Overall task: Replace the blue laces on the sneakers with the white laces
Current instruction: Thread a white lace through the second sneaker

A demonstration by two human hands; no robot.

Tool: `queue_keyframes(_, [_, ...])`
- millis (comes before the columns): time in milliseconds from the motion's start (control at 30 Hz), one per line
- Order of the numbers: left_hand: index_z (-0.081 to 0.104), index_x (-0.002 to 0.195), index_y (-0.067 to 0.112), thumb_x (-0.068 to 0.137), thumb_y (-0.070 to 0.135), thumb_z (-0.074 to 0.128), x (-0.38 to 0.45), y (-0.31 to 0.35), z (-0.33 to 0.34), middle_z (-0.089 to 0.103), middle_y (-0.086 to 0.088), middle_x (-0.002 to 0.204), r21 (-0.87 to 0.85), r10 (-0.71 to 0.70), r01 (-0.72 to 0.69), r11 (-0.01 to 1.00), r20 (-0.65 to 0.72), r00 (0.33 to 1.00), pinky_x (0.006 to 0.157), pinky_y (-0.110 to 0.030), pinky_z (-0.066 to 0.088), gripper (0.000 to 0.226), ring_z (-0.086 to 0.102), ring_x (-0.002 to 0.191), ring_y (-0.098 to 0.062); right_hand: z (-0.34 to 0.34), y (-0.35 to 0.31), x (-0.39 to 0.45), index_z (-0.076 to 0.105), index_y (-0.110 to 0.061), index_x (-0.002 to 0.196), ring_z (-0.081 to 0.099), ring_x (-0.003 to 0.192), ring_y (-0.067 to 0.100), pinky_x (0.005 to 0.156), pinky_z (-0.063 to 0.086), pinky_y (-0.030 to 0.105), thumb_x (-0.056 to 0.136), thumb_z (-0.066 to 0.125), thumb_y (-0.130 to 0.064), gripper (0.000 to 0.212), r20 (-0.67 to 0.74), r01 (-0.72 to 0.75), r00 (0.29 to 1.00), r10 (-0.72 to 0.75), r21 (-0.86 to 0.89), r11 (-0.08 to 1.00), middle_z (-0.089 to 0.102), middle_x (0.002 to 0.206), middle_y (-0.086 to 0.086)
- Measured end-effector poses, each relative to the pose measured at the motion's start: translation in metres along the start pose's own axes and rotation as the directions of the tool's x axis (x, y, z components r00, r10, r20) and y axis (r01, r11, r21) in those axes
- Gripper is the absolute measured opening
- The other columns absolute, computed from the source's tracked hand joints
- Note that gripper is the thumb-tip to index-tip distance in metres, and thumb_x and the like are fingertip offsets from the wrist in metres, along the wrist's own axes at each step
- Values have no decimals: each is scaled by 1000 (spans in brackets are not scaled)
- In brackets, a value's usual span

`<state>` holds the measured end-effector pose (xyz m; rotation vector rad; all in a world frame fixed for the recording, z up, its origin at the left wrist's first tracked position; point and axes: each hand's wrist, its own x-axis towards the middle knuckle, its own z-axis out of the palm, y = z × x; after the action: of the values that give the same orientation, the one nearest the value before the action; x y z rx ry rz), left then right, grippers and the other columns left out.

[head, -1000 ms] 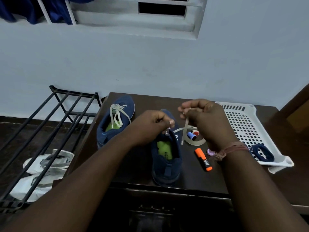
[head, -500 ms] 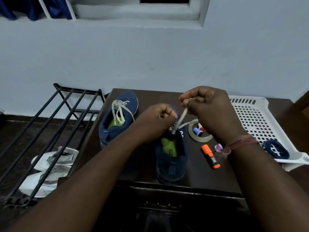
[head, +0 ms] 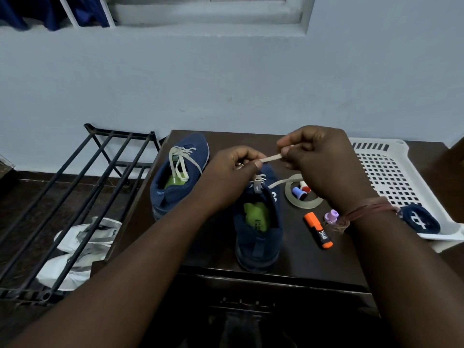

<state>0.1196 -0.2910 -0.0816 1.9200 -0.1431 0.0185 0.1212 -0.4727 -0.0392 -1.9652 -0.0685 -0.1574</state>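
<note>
Two navy sneakers stand on a dark brown table (head: 221, 252). The left sneaker (head: 175, 177) carries a tied white lace. The right sneaker (head: 258, 222), green insole showing, has a white lace (head: 272, 157) partly threaded near its tongue. My left hand (head: 231, 177) hovers over that shoe and pinches one stretch of the lace. My right hand (head: 319, 162) pinches the same lace a little higher, pulling it taut between both hands. A rolled blue lace (head: 419, 219) lies in the white basket (head: 391, 172) at the right.
Right of the shoe lie a tape ring (head: 302, 199) with small thread spools inside, an orange highlighter (head: 319, 229) and a small purple spool (head: 331, 216). A black metal rack (head: 82, 187) stands left of the table with a white bag (head: 77, 249) under it.
The lace piece between my hands went from hanging steeply to lying nearly level and taut. My right hand dropped slightly; the camera tilted down.
</note>
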Motion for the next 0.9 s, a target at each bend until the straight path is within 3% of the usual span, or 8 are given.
queue_keyframes(100, [77,103,25,96,16,65,0,-1,-1,74,-1,83,-7,-37,37,999,-41,998,69,-21,52,18,67,74,-7,-2,9,0,73,-22,88,68,78,22,75,58,40,84,67,-15,10,58,-15,998,36,-329,944,71,79,2])
queue_keyframes(200, [76,103,21,87,16,75,-2,-2,4,76,0,78,19,-42,44,999,-68,997,72,-28,57,17,72,75,-12,5,11,-5,73,-25,108,64,97,24,85,50,30,85,71,-30,24,167,-19,973,160,-630,776,65,112,7])
queue_keyframes(267, [71,101,20,84,18,79,-3,-2,9,75,0,71,57,-47,51,997,-59,997,69,-32,59,19,73,70,-14,11,8,-10,67,-28,121,62,100,20,88,46,27,86,71,-28,35,187,51,978,88,-630,775,52,124,5])
queue_keyframes(334, [64,99,18,84,19,79,-2,-3,13,75,-1,69,48,-60,62,997,-46,997,66,-37,60,21,74,66,-17,15,3,-11,69,-26,115,59,83,-2,74,46,16,85,70,-17,31,262,141,965,-3,-507,850,58,99,-8])
queue_keyframes(400, [61,95,15,83,17,79,-1,-4,14,74,-3,67,25,-80,82,996,-86,993,58,-32,55,22,72,61,-16,17,3,-9,74,-22,97,58,64,-7,57,42,8,84,67,-7,22,296,135,955,-10,-406,904,63,74,-15])
queue_keyframes(567, [66,83,17,81,32,81,-3,-2,12,74,4,66,169,-89,99,981,-63,994,53,-16,48,21,69,59,-4,21,15,-5,73,-23,78,63,67,11,56,46,23,86,63,-13,16,305,30,945,117,-439,898,68,72,-3])
queue_keyframes(767, [65,60,17,75,70,70,-3,-8,10,59,5,53,510,-65,137,849,-156,986,54,-28,44,56,53,49,-4,22,34,2,67,-10,70,66,63,23,59,50,31,89,61,-28,27,199,-91,950,239,-559,824,66,65,7])
queue_keyframes(901, [74,70,28,74,68,70,-8,-6,12,67,7,69,679,-44,86,729,-80,996,60,-29,52,40,62,66,-8,20,32,3,73,-19,70,66,70,16,65,52,28,84,68,-26,16,194,-71,955,222,-578,813,68,68,-1])
